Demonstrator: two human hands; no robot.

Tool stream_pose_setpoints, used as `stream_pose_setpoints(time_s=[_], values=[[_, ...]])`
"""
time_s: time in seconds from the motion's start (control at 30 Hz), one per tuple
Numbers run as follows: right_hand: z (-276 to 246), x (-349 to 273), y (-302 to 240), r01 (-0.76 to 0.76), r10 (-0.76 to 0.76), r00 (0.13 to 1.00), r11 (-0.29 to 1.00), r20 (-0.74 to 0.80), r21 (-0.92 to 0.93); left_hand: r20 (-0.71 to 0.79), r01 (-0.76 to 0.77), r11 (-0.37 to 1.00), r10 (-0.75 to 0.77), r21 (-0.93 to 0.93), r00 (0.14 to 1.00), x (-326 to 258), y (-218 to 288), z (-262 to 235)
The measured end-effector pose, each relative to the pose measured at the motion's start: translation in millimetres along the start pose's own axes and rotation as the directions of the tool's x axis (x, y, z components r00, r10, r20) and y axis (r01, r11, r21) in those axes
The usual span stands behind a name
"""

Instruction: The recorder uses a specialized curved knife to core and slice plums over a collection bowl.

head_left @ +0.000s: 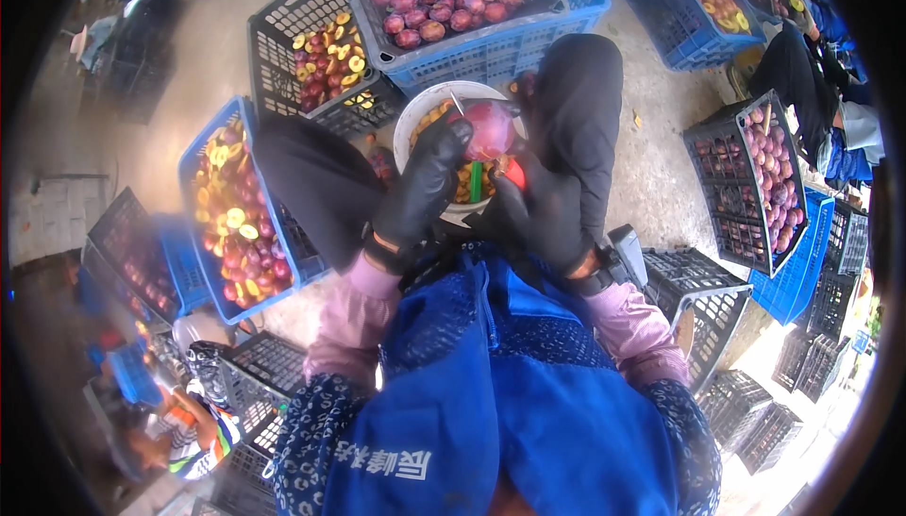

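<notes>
My left hand, in a black glove, holds a red plum over a white bowl between my knees. My right hand, also black-gloved, grips a knife with a red and green handle; its thin blade reaches up against the plum. The bowl holds cut yellow fruit pieces, partly hidden by both hands. A blue apron covers my lap.
A blue crate of whole red plums stands ahead. A black crate and a blue crate at the left hold halved plums. More crates of fruit sit at the right, with other people seated nearby.
</notes>
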State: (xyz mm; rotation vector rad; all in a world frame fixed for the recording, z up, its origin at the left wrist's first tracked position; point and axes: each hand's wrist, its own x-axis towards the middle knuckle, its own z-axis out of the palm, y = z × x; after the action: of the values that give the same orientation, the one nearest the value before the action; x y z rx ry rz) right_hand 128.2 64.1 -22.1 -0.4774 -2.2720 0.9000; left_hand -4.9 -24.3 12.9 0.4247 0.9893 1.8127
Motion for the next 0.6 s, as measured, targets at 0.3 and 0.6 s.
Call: stream_pose_setpoints(time_s=[0.3, 0.6], values=[[13.7, -7.3, -1.4, -0.133, 0.145, 0.989, 0.959, -0.031, 0.249, 0.069, -0.28, 0.769, 0.296, 0.574, 0.953, 7.9, -9.3, 9.1], [2.6, -2.6, 4.2, -0.011, 0.009, 0.996, 1.0, 0.089, 0.018, -0.021, -0.046, 0.995, 0.048, 0.093, 0.999, 2.0, -6.7, -6.1]])
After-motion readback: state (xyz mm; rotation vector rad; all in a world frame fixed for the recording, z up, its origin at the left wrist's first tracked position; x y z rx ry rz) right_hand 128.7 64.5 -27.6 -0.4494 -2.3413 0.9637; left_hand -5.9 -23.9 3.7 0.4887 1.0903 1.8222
